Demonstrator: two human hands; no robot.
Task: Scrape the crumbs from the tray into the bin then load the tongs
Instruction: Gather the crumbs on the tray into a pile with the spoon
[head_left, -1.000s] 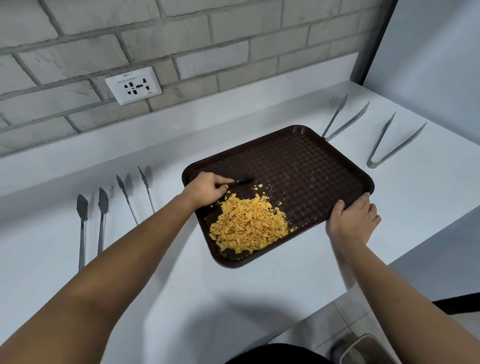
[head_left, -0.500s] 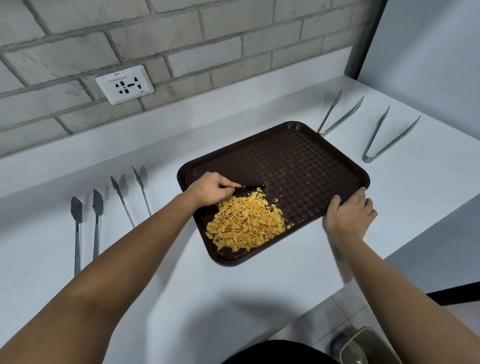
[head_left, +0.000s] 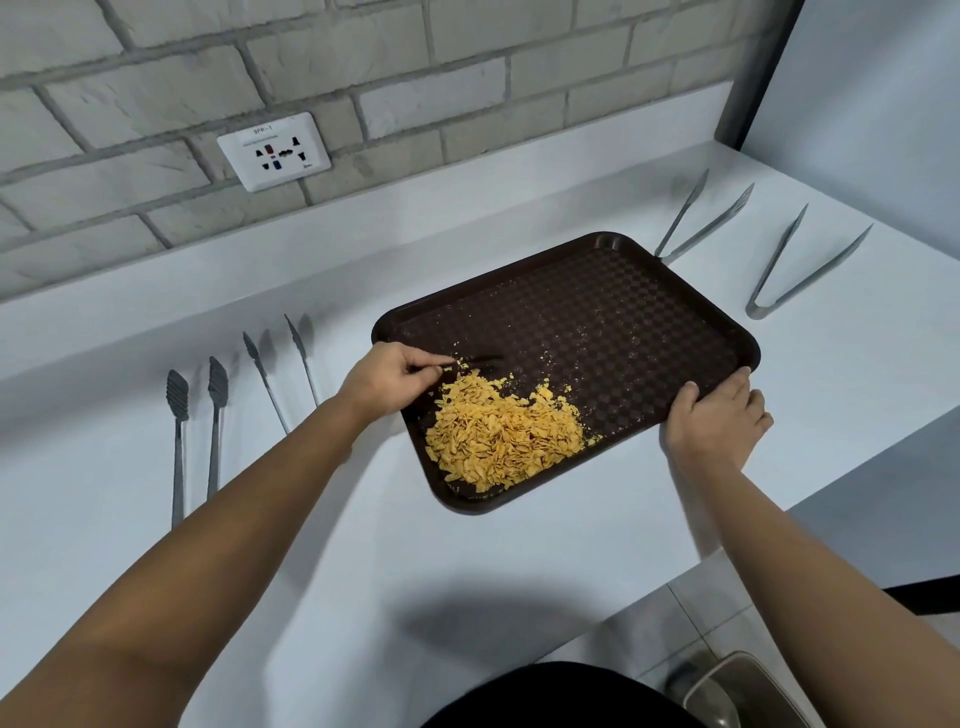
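Note:
A dark brown tray (head_left: 613, 312) lies on the white counter. A heap of yellow crumbs (head_left: 504, 436) fills its near left corner, and fine specks dot the bare part. My left hand (head_left: 389, 382) rests over the tray's left rim and pinches a thin black scraper (head_left: 480, 359) whose tip lies just behind the heap. My right hand (head_left: 714, 421) grips the tray's near right edge. Two pairs of grey tongs (head_left: 701, 221) (head_left: 800, 270) lie right of the tray; two more (head_left: 197, 415) (head_left: 280, 369) lie left of it.
The metal bin (head_left: 743, 691) stands on the floor below the counter's front right edge, only partly in view. A brick wall with a white socket plate (head_left: 272, 150) backs the counter (head_left: 363, 545). A grey panel closes the right side.
The scraper has drawn back a little from the heap. The heap has spread slightly to the right. My right hand still holds the tray's edge.

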